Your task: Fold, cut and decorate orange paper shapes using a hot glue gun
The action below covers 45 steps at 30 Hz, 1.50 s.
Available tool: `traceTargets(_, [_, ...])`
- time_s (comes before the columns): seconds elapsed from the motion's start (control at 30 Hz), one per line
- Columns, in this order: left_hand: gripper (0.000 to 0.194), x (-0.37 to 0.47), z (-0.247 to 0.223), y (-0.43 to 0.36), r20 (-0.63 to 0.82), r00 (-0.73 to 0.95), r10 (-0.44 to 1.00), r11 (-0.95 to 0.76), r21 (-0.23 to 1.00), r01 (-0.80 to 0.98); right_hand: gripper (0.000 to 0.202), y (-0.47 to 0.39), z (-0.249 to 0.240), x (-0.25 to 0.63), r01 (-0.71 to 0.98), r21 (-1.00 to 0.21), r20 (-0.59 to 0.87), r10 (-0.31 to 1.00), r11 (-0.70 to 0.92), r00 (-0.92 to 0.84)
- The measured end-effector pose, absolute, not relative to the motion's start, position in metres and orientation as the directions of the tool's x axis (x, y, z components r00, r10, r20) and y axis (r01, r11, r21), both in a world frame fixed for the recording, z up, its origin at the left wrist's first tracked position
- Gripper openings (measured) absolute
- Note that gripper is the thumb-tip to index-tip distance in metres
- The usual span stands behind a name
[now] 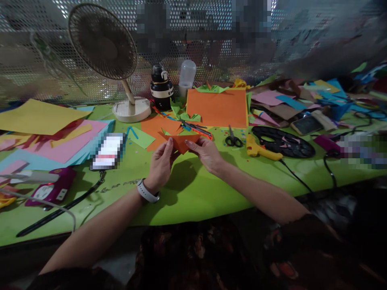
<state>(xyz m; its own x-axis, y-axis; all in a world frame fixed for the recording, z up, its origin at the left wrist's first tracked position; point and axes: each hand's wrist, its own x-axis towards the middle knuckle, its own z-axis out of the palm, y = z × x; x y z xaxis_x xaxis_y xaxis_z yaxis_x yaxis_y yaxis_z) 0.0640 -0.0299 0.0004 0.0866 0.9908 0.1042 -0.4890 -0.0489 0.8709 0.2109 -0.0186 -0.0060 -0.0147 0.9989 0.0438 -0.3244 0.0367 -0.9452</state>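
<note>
Between both hands, above the green tabletop (205,189), I hold a folded piece of orange paper (182,143). It has a pointed lower edge. My left hand (161,163) pinches its left side, thumb on the near face. My right hand (208,155) grips the right side the same way; the fingers behind the paper are partly hidden. Just beyond the paper lie an orange sheet (154,128), a green paper piece (140,137) and some pens or tools (196,128). Black-handled scissors (234,139) rest to the right of my right hand.
A yellow glue gun (261,150) and a black palette-like tray (284,141) lie right. At the back stand a fan (131,109), a dark bottle (161,90) and an orange board (216,108). A phone (108,151), purple power strip (53,187) and coloured sheets (39,117) sit left.
</note>
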Motion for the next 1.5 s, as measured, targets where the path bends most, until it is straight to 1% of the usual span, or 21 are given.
traceTargets(0.1, [0.028, 0.0629, 0.0002, -0.0299, 0.102, 0.086, 0.991, -0.048, 0.873, -0.485, 0.039, -0.0184, -0.0061, 0.2103, -0.353, -0.935, 0.031, 0.999, 0.025, -0.01])
traceTargets(0.3, [0.028, 0.0601, -0.0038, -0.0282, 0.096, 0.077, 0.992, -0.052, 0.894, -0.445, 0.037, -0.0178, -0.0076, 0.2098, -0.403, -0.914, 0.057, 0.998, 0.056, 0.008])
traceTargets(0.43, [0.03, 0.0596, -0.0042, -0.028, 0.088, 0.075, 0.993, -0.046, 0.898, -0.438, 0.035, -0.0171, -0.0087, 0.2107, -0.429, -0.903, 0.042, 0.999, 0.032, -0.015])
traceTargets(0.57, [0.031, 0.0594, -0.0035, -0.0291, 0.069, 0.086, 0.994, -0.024, 0.899, -0.437, 0.034, -0.0162, -0.0099, 0.2118, -0.418, -0.908, 0.016, 1.0, 0.007, -0.017])
traceTargets(0.7, [0.029, 0.0591, -0.0032, -0.03, 0.087, 0.116, 0.989, -0.031, 0.907, -0.42, 0.029, -0.0171, -0.0086, 0.2126, -0.392, -0.92, 0.008, 1.0, 0.009, 0.005])
traceTargets(0.9, [0.037, 0.0571, -0.0055, -0.0275, 0.087, 0.175, 0.981, -0.021, 0.937, -0.349, 0.031, -0.0205, -0.0028, 0.2118, -0.369, -0.929, -0.024, 1.0, -0.015, 0.019])
traceTargets(1.13, [0.037, 0.0553, -0.0073, -0.0259, 0.052, 0.173, 0.984, 0.006, 0.949, -0.317, 0.029, -0.0202, -0.0053, 0.212, -0.393, -0.919, -0.022, 1.0, -0.019, 0.003])
traceTargets(1.27, [0.035, 0.0545, -0.0087, -0.0252, 0.047, 0.183, 0.982, 0.014, 0.947, -0.321, 0.029, -0.0196, -0.0064, 0.2122, -0.394, -0.919, -0.006, 1.0, -0.007, -0.004])
traceTargets(1.5, [0.035, 0.0552, -0.0069, -0.0248, 0.02, 0.166, 0.986, 0.038, 0.941, -0.337, 0.03, -0.02, -0.0019, 0.2117, -0.386, -0.922, -0.032, 0.999, -0.034, -0.011])
